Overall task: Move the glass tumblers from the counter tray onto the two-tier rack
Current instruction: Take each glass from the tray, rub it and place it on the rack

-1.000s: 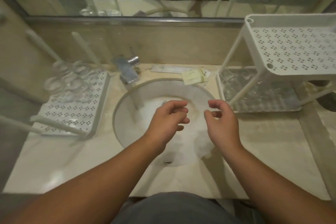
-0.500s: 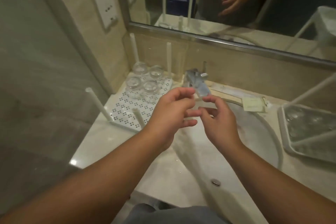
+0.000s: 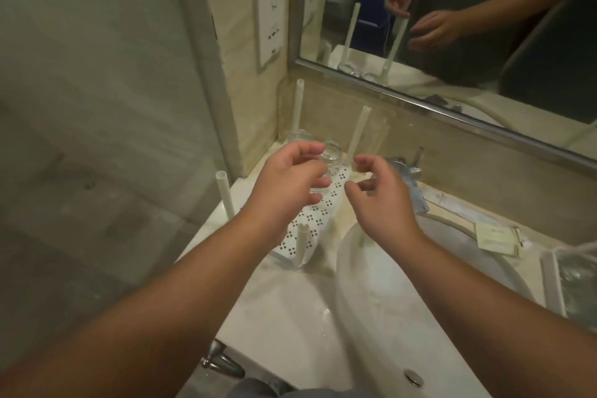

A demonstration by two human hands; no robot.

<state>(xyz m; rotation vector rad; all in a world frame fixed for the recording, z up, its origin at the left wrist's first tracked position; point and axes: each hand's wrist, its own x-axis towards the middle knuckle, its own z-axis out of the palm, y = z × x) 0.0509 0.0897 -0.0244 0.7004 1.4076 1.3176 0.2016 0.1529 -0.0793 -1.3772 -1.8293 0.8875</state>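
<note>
Tumblers point(image 3: 331, 155): clear glass, clustered at the far end of the white perforated tray point(image 3: 318, 223), in the counter corner beneath the mirror point(image 3: 452, 26); only one rim shows plainly, the rest lie behind the hands. Four white posts rise from the tray's corners. Left hand point(image 3: 290, 184): over the tray, at 9 o'clock from the visible tumbler, fingers loosely curled with a gap between thumb and fingertips; whether they touch a glass cannot be told. Right hand point(image 3: 376, 194): at 4 o'clock from the same tumbler, fingers curled and slightly spread, thumb apart, holding nothing. The two hands are near each other, not touching. Tap point(image 3: 408, 176): at 3 o'clock from the tumblers, partly behind the right hand. Basin point(image 3: 403, 300): at 5 o'clock, drain near the bottom edge. Paper packet point(image 3: 497, 236): on the counter at 4 o'clock. Rack point(image 3: 575, 281): only a corner shows at the right edge, contents blurred. Wall socket plate point(image 3: 269, 10): at 11 o'clock
</note>
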